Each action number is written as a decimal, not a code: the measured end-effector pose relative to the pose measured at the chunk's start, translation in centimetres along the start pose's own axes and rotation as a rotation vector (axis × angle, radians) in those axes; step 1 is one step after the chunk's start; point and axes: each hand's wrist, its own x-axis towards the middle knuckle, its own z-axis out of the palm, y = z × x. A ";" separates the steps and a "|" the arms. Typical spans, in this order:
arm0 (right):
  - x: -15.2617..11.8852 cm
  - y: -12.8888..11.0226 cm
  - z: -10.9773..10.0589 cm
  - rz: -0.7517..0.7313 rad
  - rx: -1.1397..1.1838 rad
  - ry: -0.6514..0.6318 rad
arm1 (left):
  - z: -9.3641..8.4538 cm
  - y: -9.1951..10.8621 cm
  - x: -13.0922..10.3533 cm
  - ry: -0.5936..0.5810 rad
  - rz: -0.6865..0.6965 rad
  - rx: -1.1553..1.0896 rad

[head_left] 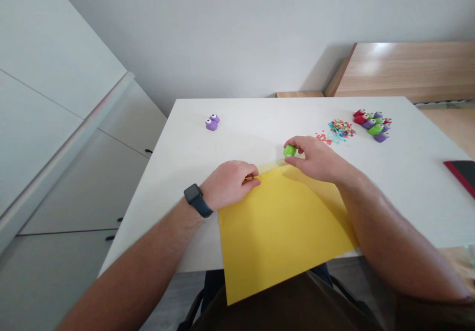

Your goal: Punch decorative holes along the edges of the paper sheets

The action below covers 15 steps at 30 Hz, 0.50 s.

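A yellow sheet of paper [282, 227] lies on the white table [260, 123], its near edge hanging over the table's front. My left hand [230, 185], with a dark watch on the wrist, pinches the sheet's far left corner. My right hand [315, 159] grips a small green paper punch [289, 150] set at the sheet's far edge.
A purple punch [212, 122] stands alone at the far left of the table. Several red, purple and green punches [373, 124] cluster at the far right beside a heap of coloured paper bits [339, 129]. A red-edged dark device [462, 172] lies at the right edge.
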 end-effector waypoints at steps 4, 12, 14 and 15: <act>0.2 0.5 -0.3 0.039 0.122 0.099 | -0.3 0.1 -0.1 -0.023 0.041 0.003; 0.4 0.9 0.5 -0.015 0.347 0.234 | -0.6 0.3 -0.3 -0.060 0.076 0.013; 0.4 0.9 0.6 -0.003 0.356 0.252 | -0.6 0.4 -0.3 -0.058 0.071 0.009; 0.4 1.0 0.5 0.011 0.363 0.272 | -0.6 0.4 -0.3 -0.057 0.068 0.005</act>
